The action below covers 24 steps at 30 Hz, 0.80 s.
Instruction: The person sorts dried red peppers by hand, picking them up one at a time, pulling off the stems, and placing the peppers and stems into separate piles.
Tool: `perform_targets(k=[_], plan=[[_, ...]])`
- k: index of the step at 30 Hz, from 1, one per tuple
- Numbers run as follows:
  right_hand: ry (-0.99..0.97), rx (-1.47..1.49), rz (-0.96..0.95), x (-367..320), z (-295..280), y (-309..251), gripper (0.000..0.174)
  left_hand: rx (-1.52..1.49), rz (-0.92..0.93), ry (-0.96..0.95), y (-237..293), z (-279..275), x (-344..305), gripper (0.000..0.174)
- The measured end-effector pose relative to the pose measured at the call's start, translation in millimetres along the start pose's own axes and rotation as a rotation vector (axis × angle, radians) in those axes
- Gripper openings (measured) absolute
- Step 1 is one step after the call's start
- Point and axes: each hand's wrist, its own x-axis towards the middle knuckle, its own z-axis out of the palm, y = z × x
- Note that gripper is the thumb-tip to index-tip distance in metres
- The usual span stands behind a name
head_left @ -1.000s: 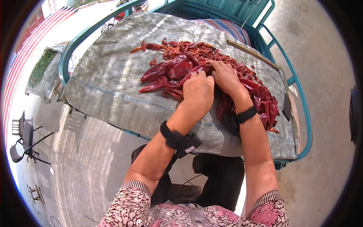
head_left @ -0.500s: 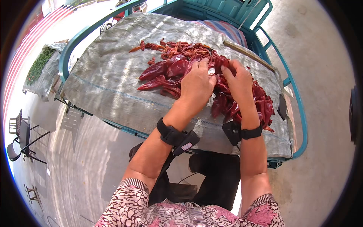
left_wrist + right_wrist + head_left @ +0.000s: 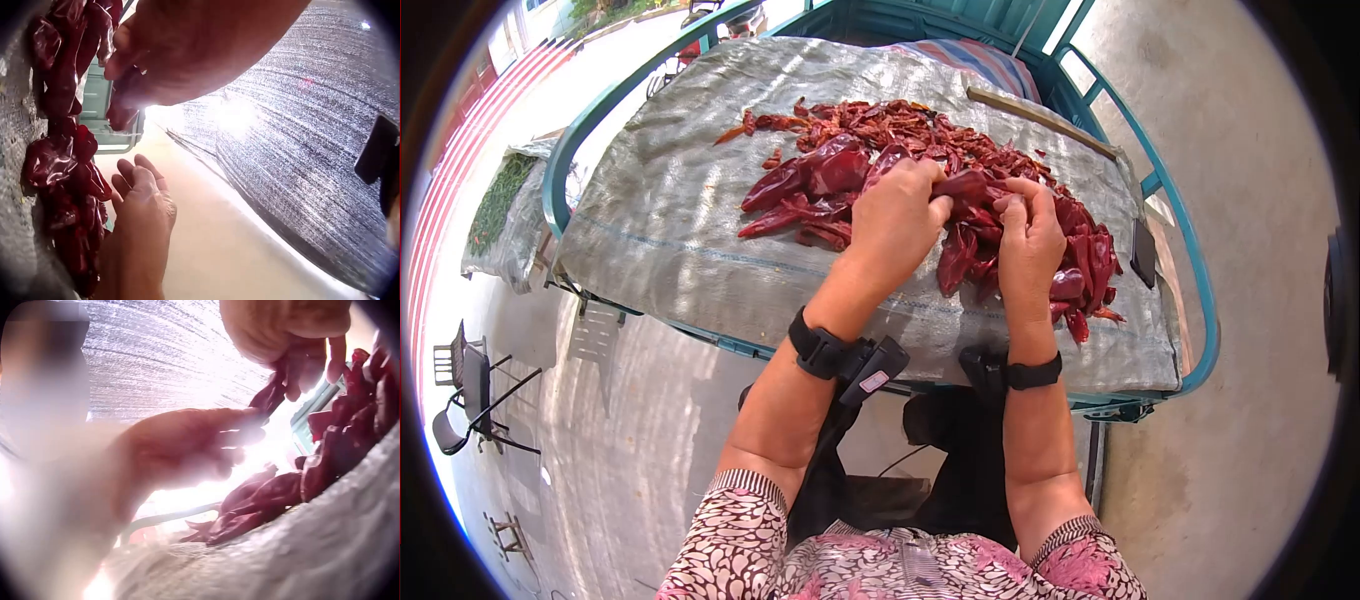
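Observation:
My left hand (image 3: 895, 215) pinches one end of a dark red pepper (image 3: 964, 185) above the pile. In the left wrist view the left hand (image 3: 206, 47) holds this pepper (image 3: 122, 103) between fingertips. My right hand (image 3: 1032, 245) is raised beside the pepper's other end, fingers loosely bent; the left wrist view shows the right hand (image 3: 140, 225) apart from it. In the right wrist view the held pepper (image 3: 269, 397) spans from the left hand (image 3: 178, 447) toward the right hand (image 3: 287, 328), where it overlaps its fingers. Other large red peppers (image 3: 835, 172) lie below.
A grey woven sheet (image 3: 670, 210) covers a teal cart with raised rails (image 3: 1170, 195). Smaller dried pepper pieces (image 3: 900, 122) lie behind the large ones. A wooden strip (image 3: 1040, 115) and a dark flat object (image 3: 1143, 253) lie at the right. A bag of green produce (image 3: 500, 205) stands left.
Both hands have moved back from the pile, and a pepper is now held up between the left fingertips. The right hand has lifted from the peppers. The whole view has shifted slightly.

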Motion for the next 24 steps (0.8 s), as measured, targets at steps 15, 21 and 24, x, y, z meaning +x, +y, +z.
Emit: perform_targets(k=[15, 21, 24], plan=[[-0.213, -0.411, -0.379, -4.1, -1.1, 21.9, 0.018, 0.198, 0.024, 0.073, -12.3, 30.5, 2.9, 0.016], [-0.213, -0.440, -0.413, -4.7, -4.4, 17.1, 0.021, 0.098, 0.029, 0.025, -9.8, 31.0, 1.4, 0.017], [-0.096, -0.360, -0.368, 0.7, 2.4, 22.9, 0.019, 0.027, 0.093, 0.040, -15.6, 36.1, 0.6, 0.022]])
